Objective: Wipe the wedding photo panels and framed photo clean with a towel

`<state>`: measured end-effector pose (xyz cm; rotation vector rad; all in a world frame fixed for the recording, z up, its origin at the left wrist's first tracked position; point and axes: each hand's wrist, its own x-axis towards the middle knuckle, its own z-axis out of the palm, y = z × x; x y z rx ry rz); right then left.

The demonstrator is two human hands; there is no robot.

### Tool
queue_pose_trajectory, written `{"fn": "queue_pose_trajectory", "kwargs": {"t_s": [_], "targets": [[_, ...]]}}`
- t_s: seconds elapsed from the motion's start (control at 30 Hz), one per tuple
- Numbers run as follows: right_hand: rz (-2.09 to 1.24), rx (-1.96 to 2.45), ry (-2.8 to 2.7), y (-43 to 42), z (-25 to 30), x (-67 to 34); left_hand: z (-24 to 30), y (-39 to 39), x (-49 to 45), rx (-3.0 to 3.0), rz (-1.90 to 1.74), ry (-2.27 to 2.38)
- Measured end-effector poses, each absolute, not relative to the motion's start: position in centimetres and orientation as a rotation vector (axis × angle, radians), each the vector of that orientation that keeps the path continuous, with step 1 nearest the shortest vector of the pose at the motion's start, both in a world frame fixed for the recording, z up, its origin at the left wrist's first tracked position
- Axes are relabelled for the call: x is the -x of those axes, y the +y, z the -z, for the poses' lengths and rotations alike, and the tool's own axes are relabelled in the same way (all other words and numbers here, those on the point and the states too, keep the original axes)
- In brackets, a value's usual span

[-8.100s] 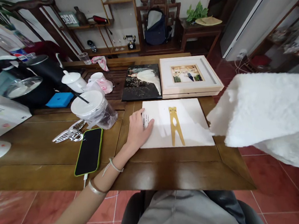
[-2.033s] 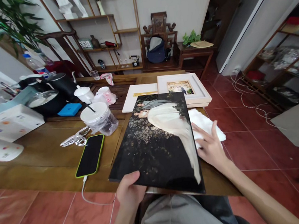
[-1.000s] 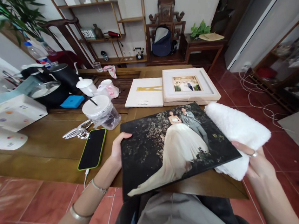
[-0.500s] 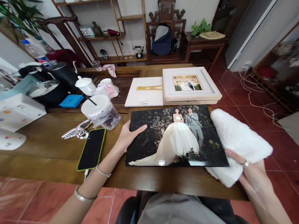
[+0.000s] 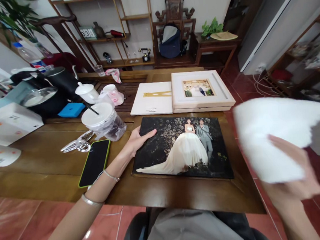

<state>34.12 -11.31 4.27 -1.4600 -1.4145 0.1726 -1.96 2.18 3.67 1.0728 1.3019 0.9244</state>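
A dark, glossy photo album [image 5: 157, 150] with a wedding picture on its cover lies near the front edge of the wooden table. My left hand [image 5: 138, 140] grips its left edge, thumb on top of the cover and the other fingers hidden beneath. Off to the right, past the table's corner, my right hand [image 5: 296, 165] clutches a white towel [image 5: 270, 124], both blurred by motion. Behind the album are a white booklet with a gold mark [image 5: 150, 105] and a pale wooden box [image 5: 204, 109] with a small framed photo on it.
Left of the album are a phone [image 5: 94, 163], a clear hair clip [image 5: 80, 142] and a lidded drink cup [image 5: 100, 116] in plastic. Farther back stand a white teapot [image 5: 86, 92], a blue box [image 5: 71, 110] and a black pot [image 5: 45, 102].
My right hand has lifted the white towel away from the album's right side, up and to the right. The album's right side now sits lower, while my left hand keeps its hold.
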Motion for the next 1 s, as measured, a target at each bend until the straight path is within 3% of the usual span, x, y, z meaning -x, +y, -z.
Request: {"fn": "queue_pose_trajectory", "kwargs": {"t_s": [0.23,0.6,0.87,1.0], "targets": [[0.032,1.007,-2.217,-7.5,-3.9,-33.4,-4.1,2.0,1.3,-0.993,-0.898,1.337],[0.095,0.994,-2.313,-6.4,-1.8,-31.7,-3.8,2.5,1.7,-1.038,-0.857,1.416],[0.056,1.017,-2.257,-6.6,-1.4,-31.7,-3.9,2.5,2.8,-1.626,-0.779,1.79],[0.069,1.02,-2.219,-6.6,-1.1,-31.7,-3.9,1.5,3.1,-1.857,-0.764,1.734]]}}
